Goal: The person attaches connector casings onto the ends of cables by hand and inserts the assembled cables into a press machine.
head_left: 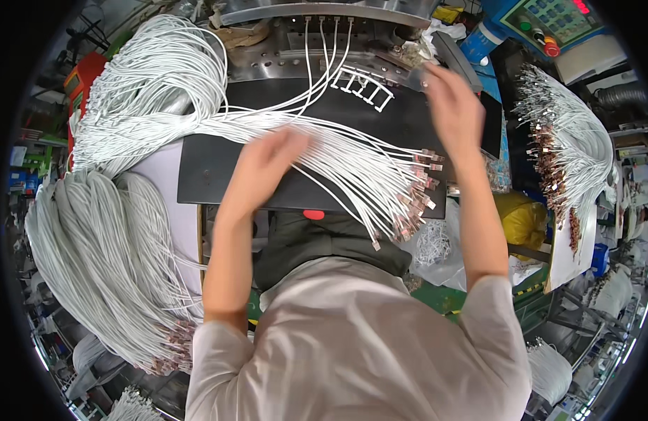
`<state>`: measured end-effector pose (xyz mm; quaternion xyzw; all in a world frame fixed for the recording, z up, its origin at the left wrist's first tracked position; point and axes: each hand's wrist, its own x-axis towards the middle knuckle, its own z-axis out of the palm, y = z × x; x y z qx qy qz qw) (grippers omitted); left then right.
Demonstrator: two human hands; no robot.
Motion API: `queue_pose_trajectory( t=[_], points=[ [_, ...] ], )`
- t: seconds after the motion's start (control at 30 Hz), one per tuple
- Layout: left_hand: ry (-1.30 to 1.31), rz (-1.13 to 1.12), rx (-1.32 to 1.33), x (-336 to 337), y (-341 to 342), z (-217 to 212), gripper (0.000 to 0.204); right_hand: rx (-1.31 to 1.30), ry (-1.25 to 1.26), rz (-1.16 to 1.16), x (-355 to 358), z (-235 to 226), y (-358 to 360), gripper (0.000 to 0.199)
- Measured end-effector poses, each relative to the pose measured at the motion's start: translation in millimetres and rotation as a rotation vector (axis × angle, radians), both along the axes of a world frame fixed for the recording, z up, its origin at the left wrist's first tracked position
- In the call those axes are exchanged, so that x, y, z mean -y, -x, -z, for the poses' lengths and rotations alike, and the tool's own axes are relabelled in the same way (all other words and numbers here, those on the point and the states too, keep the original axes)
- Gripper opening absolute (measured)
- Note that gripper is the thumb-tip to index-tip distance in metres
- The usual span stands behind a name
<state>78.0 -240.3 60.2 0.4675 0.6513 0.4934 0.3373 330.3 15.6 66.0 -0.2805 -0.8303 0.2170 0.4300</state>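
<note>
A bundle of white cables [345, 160] lies across the black work surface [206, 172], fanning toward the right into coppery metal plugs [412, 203]. My left hand [273, 160] is over the near edge of this bundle. Motion smears its fingers, so I cannot tell whether it grips a cable. My right hand [453, 105] is raised at the right of the surface, close to the machine's metal front. It is blurred too, and what its fingers hold, if anything, does not show. Between the hands and the machine lies a white plastic runner frame [364, 88] with short prongs.
Several cables run up into slots in the metal machine block [289, 63]. Heaped white cables [149, 77] stand at the left, with another long bundle [113, 259] nearer. More cables [569, 140] hang at the right. A blue control panel [548, 28] with a red button stands far right.
</note>
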Motion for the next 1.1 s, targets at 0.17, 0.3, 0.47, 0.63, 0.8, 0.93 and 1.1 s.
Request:
queue_pose_trajectory(
  t=[0.17,0.3,0.47,0.63,0.8,0.93,1.1],
  points=[
    [0.055,0.142,1.056,151.9,-20.9,81.8,0.042,-0.153,0.104,0.483,95.4,67.5,-158.7,0.025],
    [0.018,-0.551,0.949,171.1,-21.8,127.8,0.041,0.289,0.547,0.268,198.0,127.1,-152.9,0.011],
    [-0.016,-0.682,0.751,158.9,1.0,134.2,0.03,0.016,0.783,0.08,225.4,141.5,-113.7,0.034],
    [-0.032,-0.811,0.705,153.3,-0.1,150.4,0.019,0.167,0.746,-0.093,198.1,146.1,-130.5,0.059],
    [-0.032,-0.993,0.601,147.4,-14.6,161.6,0.018,0.115,0.972,-0.196,193.7,158.0,-153.6,0.07],
    [0.078,-1.031,0.573,149.5,-13.6,158.8,0.017,0.408,0.999,-0.159,195.2,150.4,-157.0,0.066],
    [-0.005,-0.923,0.607,156.2,-10.7,162.8,0.016,0.105,1.254,-0.059,192.8,142.9,-155.1,0.055]
  ],
)
